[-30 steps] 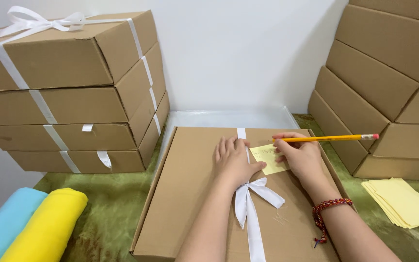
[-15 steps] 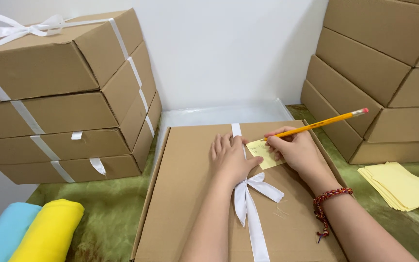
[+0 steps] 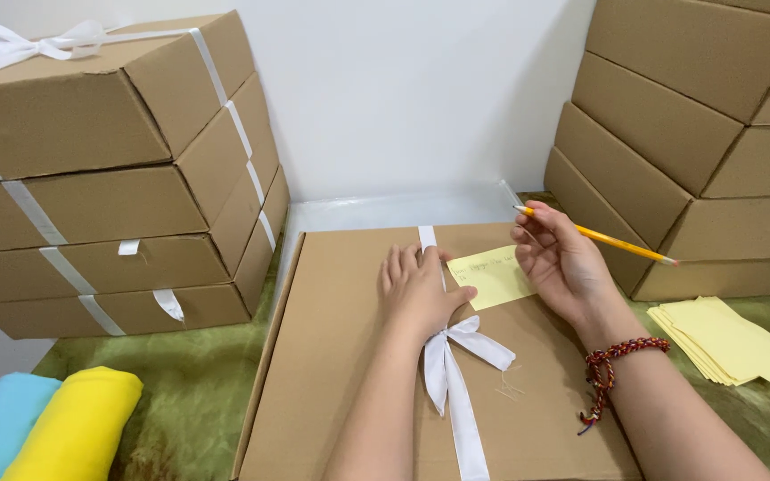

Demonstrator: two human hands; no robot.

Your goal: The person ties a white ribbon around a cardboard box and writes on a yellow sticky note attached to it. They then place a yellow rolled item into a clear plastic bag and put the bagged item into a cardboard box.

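Two box stacks flanking hands

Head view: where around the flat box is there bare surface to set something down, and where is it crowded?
Bare green cloth lies between the flat box, the ribboned stack and the yellow roll. The clear tray behind the box is bare. It is crowded on the right: plain stack, yellow sheets, right hand.

left hand flat, right hand — fingers curled

Before me: flat brown box bearing a yellow note; ribboned boxes left, plain boxes right.
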